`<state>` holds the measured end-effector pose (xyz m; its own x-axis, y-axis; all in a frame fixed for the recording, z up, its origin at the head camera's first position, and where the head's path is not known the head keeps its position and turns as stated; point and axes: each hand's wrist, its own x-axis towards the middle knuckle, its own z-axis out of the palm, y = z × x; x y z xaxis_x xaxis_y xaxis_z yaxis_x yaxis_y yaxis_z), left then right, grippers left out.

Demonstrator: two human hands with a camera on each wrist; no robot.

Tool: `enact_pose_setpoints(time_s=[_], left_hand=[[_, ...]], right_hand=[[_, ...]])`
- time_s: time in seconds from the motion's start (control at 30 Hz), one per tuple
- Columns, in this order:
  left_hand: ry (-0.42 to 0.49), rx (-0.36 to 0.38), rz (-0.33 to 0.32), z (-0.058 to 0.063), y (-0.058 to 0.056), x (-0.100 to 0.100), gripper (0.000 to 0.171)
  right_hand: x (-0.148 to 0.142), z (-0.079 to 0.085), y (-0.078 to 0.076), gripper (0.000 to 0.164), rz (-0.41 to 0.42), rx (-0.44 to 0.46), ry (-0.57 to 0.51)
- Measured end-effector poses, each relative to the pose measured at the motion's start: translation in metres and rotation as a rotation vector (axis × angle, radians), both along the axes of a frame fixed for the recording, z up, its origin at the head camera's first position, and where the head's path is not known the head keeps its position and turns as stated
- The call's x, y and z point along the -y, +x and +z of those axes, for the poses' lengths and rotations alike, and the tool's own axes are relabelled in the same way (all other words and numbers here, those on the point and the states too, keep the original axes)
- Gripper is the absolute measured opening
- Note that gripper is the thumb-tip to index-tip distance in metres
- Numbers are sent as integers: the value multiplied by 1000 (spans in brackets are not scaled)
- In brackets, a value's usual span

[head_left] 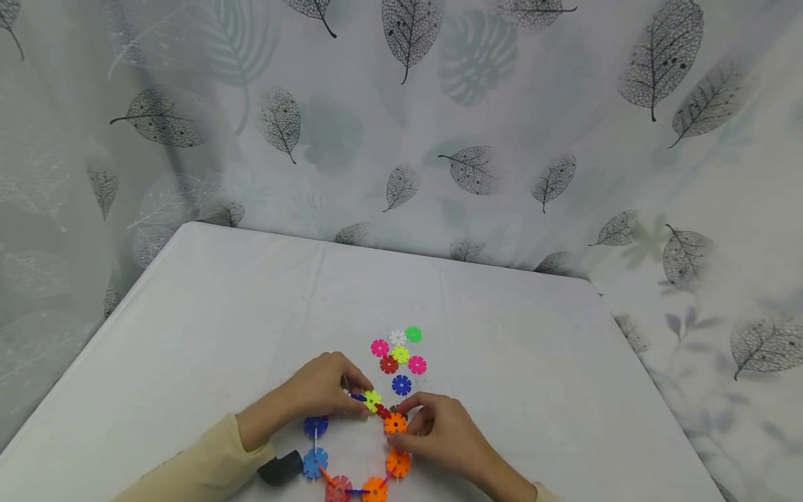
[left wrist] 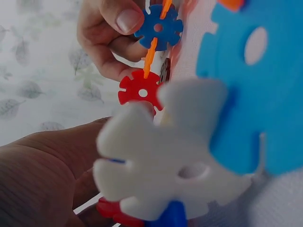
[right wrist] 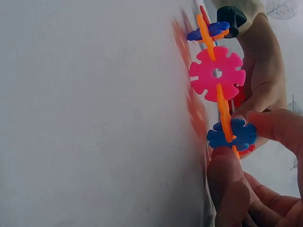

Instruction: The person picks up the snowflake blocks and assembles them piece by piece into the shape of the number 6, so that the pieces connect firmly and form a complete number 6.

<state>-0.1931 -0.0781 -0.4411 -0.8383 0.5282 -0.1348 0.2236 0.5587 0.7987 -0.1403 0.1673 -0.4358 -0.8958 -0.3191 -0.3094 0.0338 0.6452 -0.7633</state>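
Note:
Notched plastic snowflake discs are slotted together into a ring, with an orange disc (head_left: 374, 489) at its near side and a light blue disc (head_left: 316, 463) at its left. At the far side my left hand (head_left: 323, 385) grips the ring beside a yellow disc (head_left: 371, 401). A red disc (left wrist: 140, 90) is by its fingertip in the left wrist view, where a large white disc (left wrist: 175, 161) covers part of the hand. My right hand (head_left: 442, 432) pinches a blue disc (right wrist: 232, 134) between thumb and finger; an orange link joins that to a pink disc (right wrist: 218, 74).
Several loose discs lie on the white table (head_left: 533, 362) beyond the hands, among them a green disc (head_left: 413, 334) and a dark blue disc (head_left: 401, 384). A black wrist device (head_left: 280, 468) is by the left sleeve. A leaf-print curtain (head_left: 401, 125) hangs behind the table.

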Motion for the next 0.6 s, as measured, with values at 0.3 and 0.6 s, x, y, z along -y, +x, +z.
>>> enact_pose_setpoints(time_s=[0.3, 0.6], left_hand=[[-26, -4, -11, -1, 1, -1, 32], [-76, -50, -12, 1, 4, -1, 30]], right_hand=[[-4, -5, -2, 26, -44, 132, -139], [-3, -7, -5, 16, -66, 180, -206]])
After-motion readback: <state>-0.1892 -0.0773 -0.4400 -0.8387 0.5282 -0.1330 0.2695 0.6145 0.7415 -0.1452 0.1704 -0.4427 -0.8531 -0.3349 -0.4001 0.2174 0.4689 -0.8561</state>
